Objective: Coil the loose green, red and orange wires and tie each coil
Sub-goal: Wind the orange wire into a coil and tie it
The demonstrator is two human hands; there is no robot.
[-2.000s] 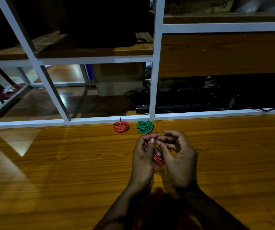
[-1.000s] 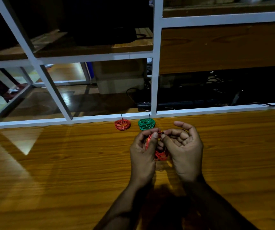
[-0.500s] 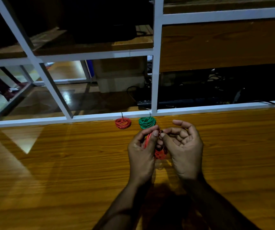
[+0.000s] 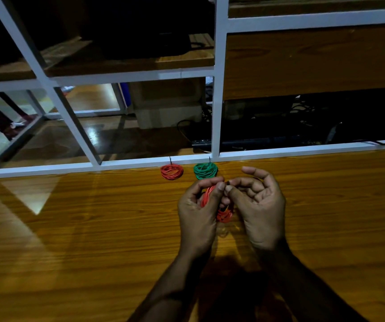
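Note:
A coil of orange-red wire (image 4: 224,214) hangs between my two hands above the wooden table (image 4: 82,228). My left hand (image 4: 198,212) grips the coil's left side, fingers curled round it. My right hand (image 4: 260,205) pinches a small dark tie end at the coil's top, thumb and forefinger meeting my left fingertips. Two tied coils lie flat at the table's far edge: a red one (image 4: 172,171) and, to its right, a green one (image 4: 205,170), each with a short dark tie sticking up. Most of the held coil is hidden by my fingers.
A white metal frame (image 4: 216,112) rises along the table's far edge, with wooden shelves behind it. Dark cables and a power strip (image 4: 245,143) lie on the lower level beyond. The room is dim.
The camera has tilted down a little, so everything sits higher in view. My hands have kept the coil between them, with the right fingers shifting at its top. The two tied coils have not moved.

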